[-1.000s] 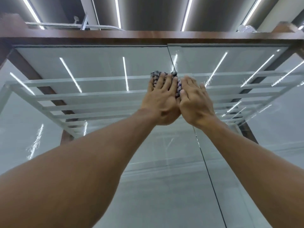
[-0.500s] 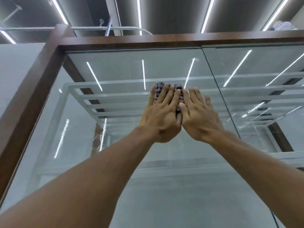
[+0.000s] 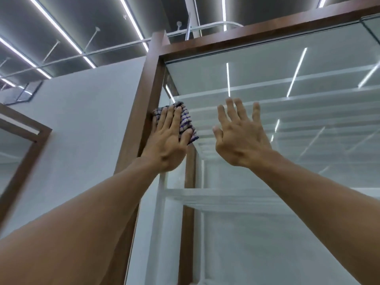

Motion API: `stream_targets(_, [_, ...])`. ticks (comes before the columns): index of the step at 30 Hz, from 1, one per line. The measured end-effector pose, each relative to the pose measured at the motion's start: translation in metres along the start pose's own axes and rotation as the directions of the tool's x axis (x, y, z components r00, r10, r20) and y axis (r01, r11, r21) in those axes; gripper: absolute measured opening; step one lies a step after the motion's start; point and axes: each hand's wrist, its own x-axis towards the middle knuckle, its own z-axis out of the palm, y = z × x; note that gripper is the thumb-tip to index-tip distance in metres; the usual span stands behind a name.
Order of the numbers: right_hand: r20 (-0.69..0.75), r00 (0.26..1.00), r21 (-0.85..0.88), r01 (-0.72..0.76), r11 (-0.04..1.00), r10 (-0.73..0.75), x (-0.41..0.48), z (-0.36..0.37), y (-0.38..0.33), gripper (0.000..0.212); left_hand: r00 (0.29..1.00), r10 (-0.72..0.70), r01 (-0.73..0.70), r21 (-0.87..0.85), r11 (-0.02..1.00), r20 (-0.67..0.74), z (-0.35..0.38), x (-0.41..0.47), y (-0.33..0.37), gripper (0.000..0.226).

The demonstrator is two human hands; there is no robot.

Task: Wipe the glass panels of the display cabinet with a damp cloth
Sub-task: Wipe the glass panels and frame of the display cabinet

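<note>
A tall display cabinet with a brown wooden frame [image 3: 151,95] and a glass front panel [image 3: 287,153] fills the right side of the head view. My left hand [image 3: 168,140] presses a folded blue-and-white checked cloth [image 3: 186,122] flat against the glass at the panel's upper left edge, right beside the frame post. Its fingers lie straight over the cloth. My right hand [image 3: 239,134] is spread open to the right of the cloth, palm toward the glass, holding nothing. Whether it touches the glass I cannot tell.
Glass shelves [image 3: 267,97] show inside the cabinet, with strip-light reflections on them. A white wall [image 3: 86,130] stands left of the cabinet, with another brown-framed panel [image 3: 26,140] at the far left. Ceiling strip lights [image 3: 55,27] and white pipes run overhead.
The cloth has slid left across the glass to the frame post under my left hand. My right hand has come off the cloth and now sits apart from it, fingers spread.
</note>
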Motion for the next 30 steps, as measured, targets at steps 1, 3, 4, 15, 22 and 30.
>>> stream_targets(1, [-0.002,1.000,-0.008,-0.007,1.000,0.007,0.000,0.001,0.000,0.065,1.000,-0.009,0.009,-0.015,1.000,0.004,0.000,-0.004,-0.006,0.080])
stream_targets(3, [0.002,1.000,-0.007,-0.017,1.000,0.017,-0.003,0.001,0.000,0.065,0.999,-0.033,0.032,-0.037,0.999,-0.006,0.003,-0.010,-0.008,0.081])
stream_targets(4, [0.007,1.000,-0.001,-0.012,1.000,0.012,-0.006,-0.001,-0.001,0.065,0.999,-0.049,0.049,-0.043,0.998,-0.010,0.005,-0.015,-0.005,0.081])
stream_targets(15, [0.016,0.999,0.080,0.028,0.996,-0.030,-0.069,-0.008,0.041,0.068,0.999,0.029,-0.031,-0.152,0.988,-0.018,0.020,-0.011,0.096,0.079])
stream_targets(22, [-0.006,0.992,0.072,-0.122,0.990,0.123,-0.096,-0.029,0.127,0.069,0.990,0.143,-0.144,-0.070,0.987,-0.012,0.038,-0.018,0.147,0.072])
stream_targets(30, [0.034,0.991,-0.097,-0.125,0.987,0.129,-0.112,-0.057,0.196,0.060,0.901,0.432,-0.433,0.011,0.902,0.041,0.054,-0.018,0.220,0.071])
